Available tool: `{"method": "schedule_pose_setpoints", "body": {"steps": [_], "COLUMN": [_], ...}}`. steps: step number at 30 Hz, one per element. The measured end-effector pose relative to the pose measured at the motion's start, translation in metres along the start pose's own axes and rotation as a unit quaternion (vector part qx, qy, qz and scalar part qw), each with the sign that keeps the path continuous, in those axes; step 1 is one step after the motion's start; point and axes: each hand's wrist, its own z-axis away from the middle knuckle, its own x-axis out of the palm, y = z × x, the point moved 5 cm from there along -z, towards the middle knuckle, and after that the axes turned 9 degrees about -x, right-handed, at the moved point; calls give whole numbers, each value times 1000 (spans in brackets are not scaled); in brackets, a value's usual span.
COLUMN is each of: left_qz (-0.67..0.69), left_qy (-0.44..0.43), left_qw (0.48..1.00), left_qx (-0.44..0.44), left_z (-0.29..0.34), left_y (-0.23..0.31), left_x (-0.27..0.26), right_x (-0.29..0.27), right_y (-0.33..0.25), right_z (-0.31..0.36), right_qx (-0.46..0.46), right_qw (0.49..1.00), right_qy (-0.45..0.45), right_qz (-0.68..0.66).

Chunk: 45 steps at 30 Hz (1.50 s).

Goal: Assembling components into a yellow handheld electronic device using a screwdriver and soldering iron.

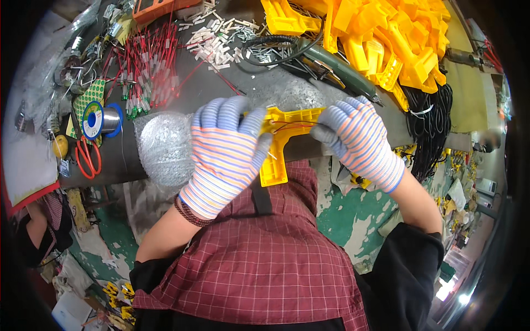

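Observation:
A yellow gun-shaped plastic shell half point(273, 172) is held between my hands at the table's near edge, its inner side up and its handle toward me. Thin red and dark wires point(296, 124) run along the inside of its barrel. My left hand point(223, 146), in a striped glove with grey-blue fingertips, grips the left end of the shell. My right hand point(361, 138), gloved alike, pinches the barrel's right end between thumb and fingers. What lies under the fingertips is hidden. A bubble-wrap pad point(164, 148) lies left of my left hand.
Yellow shells point(381, 41) are heaped at the back right, with a dark green electric screwdriver point(339, 69) before them. Black cables point(428, 129) lie right. Red-wired parts point(146, 69), white pieces point(212, 44), a solder spool point(103, 120) and orange-handled scissors point(88, 158) are on the left side.

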Motion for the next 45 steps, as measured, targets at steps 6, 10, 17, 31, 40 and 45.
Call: {"method": "schedule_pose_setpoints", "body": {"steps": [6, 10, 17, 31, 40, 45], "left_qz": [68, 60, 117, 175, 166, 164], "left_qy": [-76, -68, -86, -228, -149, -122], "left_qw": [989, 988, 986, 956, 974, 978], "left_qx": [109, 127, 76, 59, 41, 52], "left_z": [-18, -21, -18, -41, -31, -30], "left_y": [30, 30, 17, -5, -2, -1], "left_x": [21, 25, 29, 20, 14, 12], "right_x": [8, 23, -10, 23, 38, 27], "right_y": [8, 10, 50, -22, -13, -19], "right_z": [18, 30, 75, 37, 3, -8], "right_qx": [168, 247, 409, 186, 203, 184], "right_qw": [918, 840, 742, 958, 918, 903], "right_qy": [105, 95, 267, 175, 233, 285], "right_qz": [-344, -474, -460, -132, -250, -262]}}
